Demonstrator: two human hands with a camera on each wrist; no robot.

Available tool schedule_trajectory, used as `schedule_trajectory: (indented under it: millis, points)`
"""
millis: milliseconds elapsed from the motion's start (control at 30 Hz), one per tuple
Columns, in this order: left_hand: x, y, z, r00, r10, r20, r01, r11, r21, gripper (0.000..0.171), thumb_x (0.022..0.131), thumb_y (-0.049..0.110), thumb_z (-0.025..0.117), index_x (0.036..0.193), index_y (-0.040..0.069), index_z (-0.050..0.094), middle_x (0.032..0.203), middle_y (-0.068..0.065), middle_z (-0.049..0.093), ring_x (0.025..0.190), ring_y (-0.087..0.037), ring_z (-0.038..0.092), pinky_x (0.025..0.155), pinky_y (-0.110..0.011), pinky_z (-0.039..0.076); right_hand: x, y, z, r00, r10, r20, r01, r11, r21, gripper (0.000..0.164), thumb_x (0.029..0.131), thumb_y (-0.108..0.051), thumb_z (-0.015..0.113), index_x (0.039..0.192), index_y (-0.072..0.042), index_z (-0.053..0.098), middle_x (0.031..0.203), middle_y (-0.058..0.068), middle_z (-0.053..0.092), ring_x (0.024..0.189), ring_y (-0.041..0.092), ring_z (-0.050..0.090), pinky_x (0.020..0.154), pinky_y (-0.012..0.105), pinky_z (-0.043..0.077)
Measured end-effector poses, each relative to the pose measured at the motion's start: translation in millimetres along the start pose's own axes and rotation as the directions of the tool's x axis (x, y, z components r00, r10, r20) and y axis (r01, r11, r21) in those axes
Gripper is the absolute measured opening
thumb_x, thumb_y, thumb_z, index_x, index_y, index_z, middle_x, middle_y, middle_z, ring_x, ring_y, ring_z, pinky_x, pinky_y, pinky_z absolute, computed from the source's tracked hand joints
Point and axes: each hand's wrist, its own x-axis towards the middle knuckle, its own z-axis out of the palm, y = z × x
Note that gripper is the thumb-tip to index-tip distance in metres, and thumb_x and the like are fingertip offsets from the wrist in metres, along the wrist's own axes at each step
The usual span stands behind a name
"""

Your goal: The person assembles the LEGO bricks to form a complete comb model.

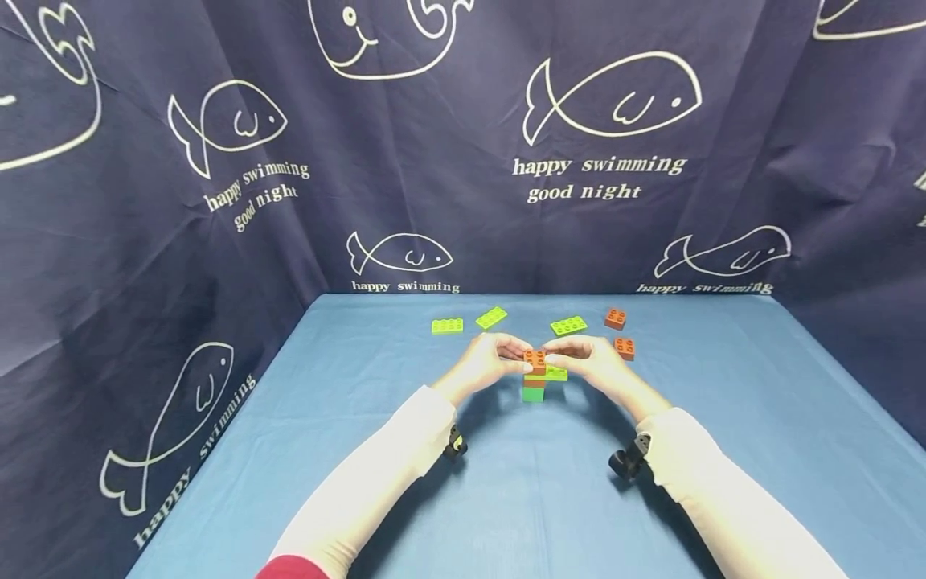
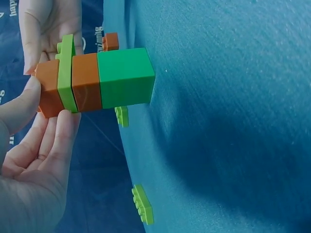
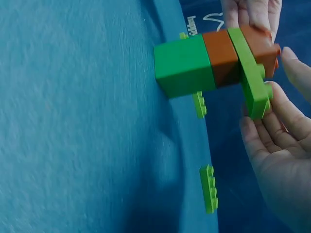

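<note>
A small tower of toy building bricks stands on the table in front of me. A green block (image 2: 126,77) forms its base, with an orange brick (image 2: 86,81) above that. Over these lies a lime-green plate (image 3: 251,80) that sticks out to the right, and a second orange brick (image 1: 534,360) tops it. My left hand (image 1: 488,360) pinches this top brick, thumb at its upper edge and fingers along its far side. Beside the plate's overhanging end is my right hand (image 3: 286,141), fingertips right at the plate and thumb close to the studs, fingers loosely extended.
Behind the hands lie three loose lime-green plates: a left one (image 1: 447,326), a middle one (image 1: 492,318) and a right one (image 1: 568,326). Two orange bricks, the farther (image 1: 616,319) and the nearer (image 1: 624,348), lie to the right. A dark printed curtain (image 1: 463,161) hangs behind the blue-covered table (image 1: 506,498).
</note>
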Motion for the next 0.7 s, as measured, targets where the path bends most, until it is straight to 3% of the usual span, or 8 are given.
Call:
schedule_trajectory:
  millis: [167, 467, 700]
  points:
    - [-2.0, -3.6, 1.9, 1.000, 0.000, -0.005, 0.000, 1.000, -0.025, 0.028, 0.080, 0.011, 0.079, 0.107, 0.005, 0.072, 0.096, -0.011, 0.074, 0.084, -0.014, 0.070, 0.075, -0.019, 0.053, 2.1, 8.5, -6.4, 0.999, 0.023, -0.035, -0.023, 1.000, -0.006, 0.047, 0.087, -0.033, 0.072, 0.123, -0.003, 0.065, 0.121, 0.014, 0.067, 0.096, -0.005, 0.061, 0.086, 0.019, 0.049]
    - [-1.6, -1.0, 3.9, 1.000, 0.009, -0.008, -0.009, 1.000, -0.015, 0.028, 0.081, 0.011, 0.078, 0.108, 0.006, 0.072, 0.097, -0.010, 0.074, 0.086, -0.014, 0.070, 0.076, -0.019, 0.053, 8.8, 19.6, -17.1, 0.997, 0.020, -0.072, -0.020, 1.000, -0.005, 0.048, 0.087, -0.022, 0.074, 0.125, 0.004, 0.061, 0.122, 0.022, 0.065, 0.090, -0.009, 0.059, 0.081, 0.010, 0.047]
    - [-0.5, -1.5, 3.0, 0.999, 0.033, -0.018, -0.033, 0.999, -0.003, 0.028, 0.081, 0.010, 0.078, 0.108, 0.004, 0.072, 0.097, -0.011, 0.074, 0.086, -0.016, 0.070, 0.077, -0.019, 0.053, 24.9, 23.8, -22.9, 0.993, 0.029, -0.117, -0.041, 0.993, -0.106, 0.050, 0.086, -0.022, 0.074, 0.127, 0.002, 0.059, 0.121, 0.023, 0.064, 0.097, 0.010, 0.061, 0.086, 0.022, 0.048]
